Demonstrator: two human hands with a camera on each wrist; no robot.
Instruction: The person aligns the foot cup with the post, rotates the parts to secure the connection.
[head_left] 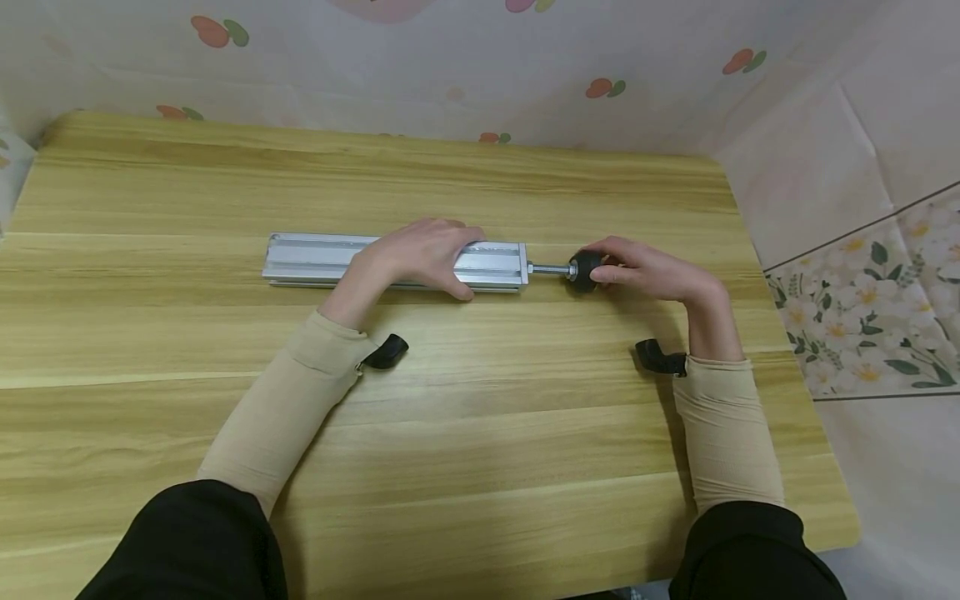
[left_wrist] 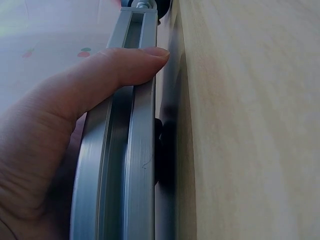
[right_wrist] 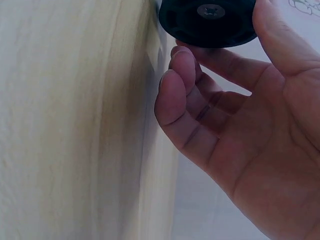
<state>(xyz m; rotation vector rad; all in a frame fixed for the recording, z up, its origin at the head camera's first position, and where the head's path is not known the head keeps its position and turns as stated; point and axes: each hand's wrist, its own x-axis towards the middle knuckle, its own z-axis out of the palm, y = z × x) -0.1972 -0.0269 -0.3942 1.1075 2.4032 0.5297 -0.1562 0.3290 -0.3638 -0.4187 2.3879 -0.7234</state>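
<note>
A silver aluminium profile [head_left: 322, 258] with grooved sides lies lengthwise across the table in the head view. My left hand [head_left: 420, 252] grips it from above near its right end, and the thumb [left_wrist: 135, 65] crosses the grooved face in the left wrist view. From the end plate a threaded rod [head_left: 551, 269] runs right to a round black levelling foot [head_left: 581, 272]. My right hand [head_left: 648, 267] pinches that foot between thumb and fingers. The right wrist view shows the foot's underside [right_wrist: 210, 25] with a screw head in its centre, the other fingers curled below.
The wooden table [head_left: 480, 433] has its back edge against a patterned wall covering [head_left: 450, 67] and its right edge near a flowered panel [head_left: 870, 308]. A black wrist mount [head_left: 387, 352] sticks out from the left sleeve, another [head_left: 660, 358] from the right.
</note>
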